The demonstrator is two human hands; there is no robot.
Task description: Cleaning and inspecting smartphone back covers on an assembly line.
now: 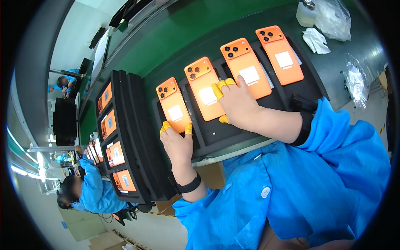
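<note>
Four flat, glossy orange phones (250,76), each with a square white label on its back, lay camera side up in a slanting row in a matte black compartmented tray (233,134) on the dark green desk (287,18). The bare left hand (178,145), its thumb and forward fingertips sheathed in yellow finger cots (165,126), held its fingers closed about the lower end of the leftmost orange phone (175,113), on opposite edges; how firmly they pressed could not be told. The right hand (238,103) lay at the right edge of the second orange phone (213,113), thumb near its lower corner and fingers spread; whether they gripped it or merely rested there could not be told. Its uncovered little finger reached the neighbouring third phone, so that a sideways sweep might have nudged that phone or rubbed its label, and bare skin might have left a smudge. An uneven lift at the left could have let the phone tip out of the low grip, since only its lower end was held. A small white speck (213,133) on the tray, if loose, might have scratched or soiled a back laid upon it.
</note>
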